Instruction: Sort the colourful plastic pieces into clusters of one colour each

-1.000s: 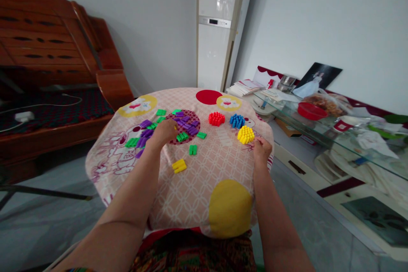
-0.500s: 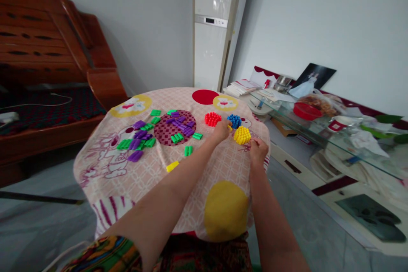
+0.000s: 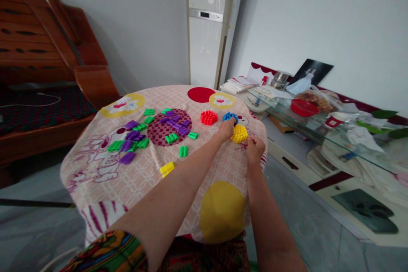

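Observation:
My left hand (image 3: 227, 130) reaches across to the left side of a heap of yellow knobbly plastic pieces (image 3: 239, 134). Its fingers are closed on a small yellow plastic piece, mostly hidden against the heap. At the heap's right, my right hand (image 3: 256, 149) is pinched closed; what it holds, if anything, is hidden. Just behind the left fingers sits a blue knobbly cluster (image 3: 230, 116), partly covered. A red knobbly cluster (image 3: 208, 117) lies to the left of it.
Purple pieces (image 3: 174, 122) and green pieces (image 3: 183, 151) are scattered over the left of the cloth-covered round table (image 3: 194, 187). A yellow piece (image 3: 167, 167) lies beside my left forearm. A glass-topped cabinet (image 3: 280, 114) with a red bowl (image 3: 304, 108) stands at the right.
My left hand has moved right from among the purple and green pieces to the yellow heap, carrying a small yellow piece. My right hand has stayed beside the heap. The view has shifted slightly.

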A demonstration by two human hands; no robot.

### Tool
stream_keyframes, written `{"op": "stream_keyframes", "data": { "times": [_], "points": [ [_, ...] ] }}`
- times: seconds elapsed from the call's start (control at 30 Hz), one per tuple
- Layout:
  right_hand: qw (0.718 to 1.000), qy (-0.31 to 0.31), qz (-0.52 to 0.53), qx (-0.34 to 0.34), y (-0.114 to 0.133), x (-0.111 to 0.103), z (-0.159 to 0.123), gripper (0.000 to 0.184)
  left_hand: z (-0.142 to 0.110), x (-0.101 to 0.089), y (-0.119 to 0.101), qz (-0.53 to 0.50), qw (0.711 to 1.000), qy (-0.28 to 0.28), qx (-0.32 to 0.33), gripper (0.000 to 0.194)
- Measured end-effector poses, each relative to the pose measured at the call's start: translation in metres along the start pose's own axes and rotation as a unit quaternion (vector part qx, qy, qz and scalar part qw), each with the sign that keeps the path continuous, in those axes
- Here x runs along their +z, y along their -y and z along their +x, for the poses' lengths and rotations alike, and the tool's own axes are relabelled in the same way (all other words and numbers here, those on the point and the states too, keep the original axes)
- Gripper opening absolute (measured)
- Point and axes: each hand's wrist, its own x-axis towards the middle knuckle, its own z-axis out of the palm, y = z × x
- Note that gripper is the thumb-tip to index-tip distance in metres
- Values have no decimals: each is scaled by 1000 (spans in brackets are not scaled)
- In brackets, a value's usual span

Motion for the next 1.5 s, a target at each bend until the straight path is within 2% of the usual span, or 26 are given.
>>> {"op": "stream_keyframes", "data": {
  "times": [0.33, 0.47, 0.53, 0.63, 0.8, 0.9, 0.97, 1.07, 1.2, 1.33, 1.43, 1.5],
  "points": [
    [1000, -8, -17, -13, 6, -2, -3, 35, -5, -5, 3, -70, 997, -33, 16, 42],
    [1000, -4, -17, -7, 7, -3, -3, 35, -14, -20, 12, -82, 994, -64, 33, 41],
    [1000, -3, -13, 1, 9, -3, -3, 35, -22, -39, 24, -79, 993, -76, 36, 40],
    [1000, -7, 2, 11, 9, -2, -2, 36, -41, -82, 52, -70, 995, -69, 27, 35],
    [1000, -2, 6, 19, 2, -1, 1, 35, -99, -163, 96, -11, 999, 27, -28, 22],
    [1000, -4, 9, 19, -1, 0, 3, 36, -140, -187, 103, 4, 992, 104, -64, 17],
    [1000, -9, 11, 22, -2, 0, 4, 36, -165, -188, 99, 12, 986, 146, -75, 14],
    [1000, -11, 12, 26, -2, 0, 3, 36, -196, -177, 89, 46, 978, 193, -71, 21],
    [1000, -9, 12, 24, -2, 0, 3, 37, -221, -162, 82, 112, 976, 181, -45, 28],
    [1000, -9, 15, 26, -2, 0, 3, 37, -218, -162, 80, 133, 977, 164, -21, 26],
    [999, -11, 15, 28, -1, 1, 3, 36, -199, -158, 69, 110, 984, 143, -15, 28],
    [999, -10, 18, 29, -1, 1, 3, 36, -181, -148, 59, 63, 989, 137, -12, 25]
  ]
}}
